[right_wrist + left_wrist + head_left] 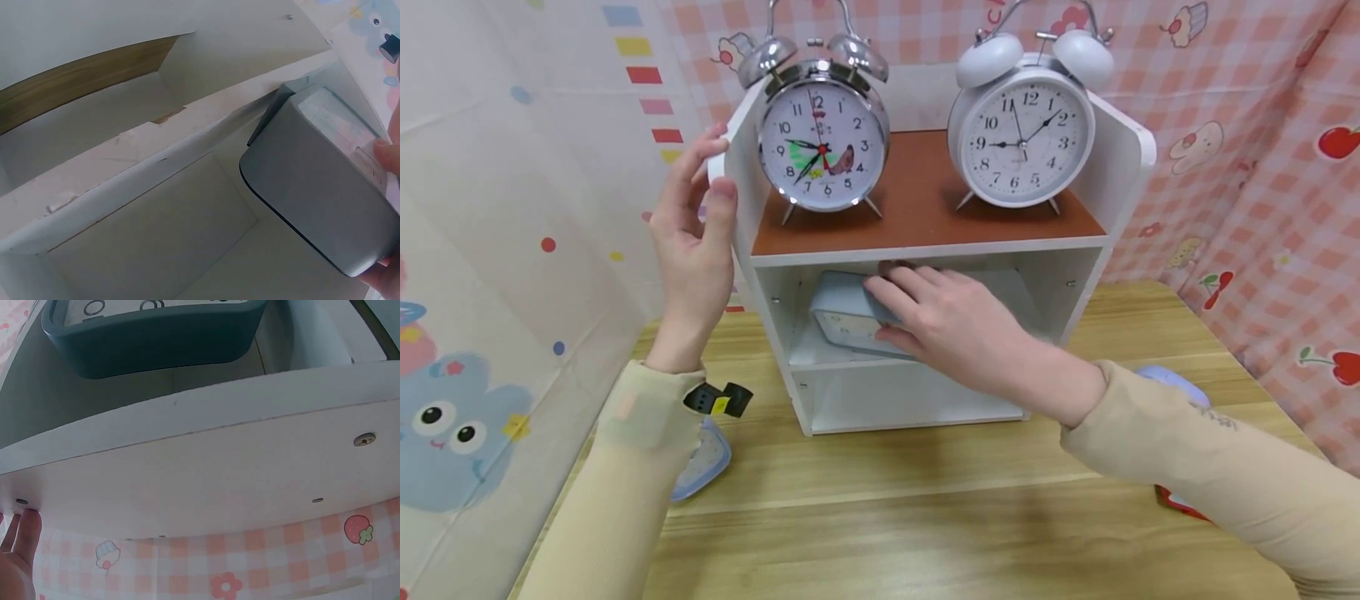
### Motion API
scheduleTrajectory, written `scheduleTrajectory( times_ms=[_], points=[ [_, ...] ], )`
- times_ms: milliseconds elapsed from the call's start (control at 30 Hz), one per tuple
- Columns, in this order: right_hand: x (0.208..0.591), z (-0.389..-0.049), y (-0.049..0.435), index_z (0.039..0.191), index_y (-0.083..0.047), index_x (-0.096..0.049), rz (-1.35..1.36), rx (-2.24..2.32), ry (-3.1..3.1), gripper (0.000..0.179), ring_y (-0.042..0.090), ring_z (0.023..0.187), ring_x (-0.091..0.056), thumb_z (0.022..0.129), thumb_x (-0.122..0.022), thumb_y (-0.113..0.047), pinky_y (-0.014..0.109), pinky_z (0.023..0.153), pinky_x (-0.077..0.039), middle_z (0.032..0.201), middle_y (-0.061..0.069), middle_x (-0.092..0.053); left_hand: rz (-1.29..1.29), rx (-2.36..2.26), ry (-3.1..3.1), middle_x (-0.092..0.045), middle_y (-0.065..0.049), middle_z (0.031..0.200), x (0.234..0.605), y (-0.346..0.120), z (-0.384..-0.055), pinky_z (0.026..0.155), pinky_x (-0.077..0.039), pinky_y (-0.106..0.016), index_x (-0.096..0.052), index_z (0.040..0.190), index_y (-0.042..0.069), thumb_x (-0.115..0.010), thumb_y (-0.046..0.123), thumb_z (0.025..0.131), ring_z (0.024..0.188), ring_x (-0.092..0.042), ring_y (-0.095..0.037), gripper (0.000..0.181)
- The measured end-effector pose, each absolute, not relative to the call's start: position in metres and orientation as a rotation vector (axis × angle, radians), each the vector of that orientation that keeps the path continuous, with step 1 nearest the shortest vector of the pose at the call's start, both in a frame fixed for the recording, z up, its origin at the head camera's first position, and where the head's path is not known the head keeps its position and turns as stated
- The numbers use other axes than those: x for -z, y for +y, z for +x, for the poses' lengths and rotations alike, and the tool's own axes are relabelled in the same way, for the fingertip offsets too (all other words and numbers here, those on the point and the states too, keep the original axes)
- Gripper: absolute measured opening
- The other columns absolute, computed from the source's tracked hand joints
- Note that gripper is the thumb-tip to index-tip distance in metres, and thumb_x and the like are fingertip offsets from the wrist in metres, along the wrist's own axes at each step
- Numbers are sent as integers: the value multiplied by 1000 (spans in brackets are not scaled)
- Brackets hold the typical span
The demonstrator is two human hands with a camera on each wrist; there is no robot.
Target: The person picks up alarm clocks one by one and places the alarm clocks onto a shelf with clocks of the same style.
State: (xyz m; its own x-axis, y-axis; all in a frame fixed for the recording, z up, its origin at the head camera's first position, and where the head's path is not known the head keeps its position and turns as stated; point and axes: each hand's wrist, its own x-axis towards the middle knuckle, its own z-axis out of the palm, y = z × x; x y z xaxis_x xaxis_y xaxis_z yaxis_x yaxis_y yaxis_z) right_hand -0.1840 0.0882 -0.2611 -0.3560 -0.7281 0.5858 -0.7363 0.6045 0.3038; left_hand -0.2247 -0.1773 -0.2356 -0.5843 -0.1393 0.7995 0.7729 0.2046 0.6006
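Observation:
My right hand (958,329) grips a blue-grey box-shaped clock (842,292) with rounded corners on the middle level of a small white shelf (940,252). In the right wrist view the thumb (389,156) lies on the pale face of the tilted clock (312,181), with other fingers at its far side. My left hand (692,242) holds the rounded front corner of the shelf's left side panel. A fingertip touches that panel's outer side in the left wrist view. On the brown top level stand a silver twin-bell alarm clock (823,158) and a white one (1026,158).
The shelf stands on a wood-grain table (880,525). A light-blue object (706,462) lies left by my sleeve; another blue object (1172,382) and a red one (1180,502) are partly hidden by my right arm. Printed cloth (1285,167) hangs close behind and at both sides.

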Motion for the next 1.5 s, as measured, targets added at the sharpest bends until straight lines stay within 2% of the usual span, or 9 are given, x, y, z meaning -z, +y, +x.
scheduleTrajectory(
  times_ms=[367, 600, 667, 933, 1167, 1500],
  points=[
    [270, -189, 86, 135, -1, -65, 1069, 214, -1981, 54, 28, 109, -73, 95, -80, -32, 38, 86, -64, 127, 13, -72, -598, 1490, -1705, -57, -5, 159, 236, -177, -224, 109, -57, -25, -60, 140, 8, -68, 60, 96, 140, -59, -23, 69],
    [273, -188, 87, 145, 1, -56, 1034, 328, -2039, 83, 29, 120, -69, 84, -88, -45, 41, 98, -62, 138, 15, -68, -610, 1493, -1689, -57, -7, 158, 235, -177, -224, 110, -57, -27, -60, 140, 6, -69, 62, 94, 140, -60, -24, 73],
    [273, -188, 87, 146, 2, -54, 1024, 345, -2053, 86, 29, 122, -69, 83, -89, -44, 42, 100, -61, 139, 16, -67, -612, 1494, -1688, -57, -7, 158, 235, -177, -224, 110, -57, -27, -60, 140, 6, -69, 63, 94, 140, -60, -24, 73],
    [276, -190, 84, 148, -2, -51, 1023, 317, -2092, 87, 32, 124, -68, 81, -91, -40, 44, 102, -60, 140, 17, -66, -608, 1497, -1693, -56, -7, 159, 235, -177, -225, 110, -57, -27, -60, 141, 7, -69, 60, 95, 141, -59, -24, 70],
    [276, -191, 81, 146, -3, -51, 1032, 307, -2097, 83, 32, 124, -67, 83, -90, -38, 45, 102, -60, 140, 17, -65, -601, 1482, -1701, -56, -7, 159, 236, -178, -225, 110, -56, -27, -59, 141, 6, -68, 64, 94, 142, -59, -24, 75],
    [276, -194, 75, 147, -3, -50, 1035, 315, -2084, 83, 31, 124, -66, 83, -90, -37, 44, 101, -59, 141, 16, -64, -606, 1500, -1701, -56, -8, 159, 236, -178, -224, 110, -57, -27, -60, 140, 8, -69, 59, 96, 140, -60, -23, 68]
  ],
)
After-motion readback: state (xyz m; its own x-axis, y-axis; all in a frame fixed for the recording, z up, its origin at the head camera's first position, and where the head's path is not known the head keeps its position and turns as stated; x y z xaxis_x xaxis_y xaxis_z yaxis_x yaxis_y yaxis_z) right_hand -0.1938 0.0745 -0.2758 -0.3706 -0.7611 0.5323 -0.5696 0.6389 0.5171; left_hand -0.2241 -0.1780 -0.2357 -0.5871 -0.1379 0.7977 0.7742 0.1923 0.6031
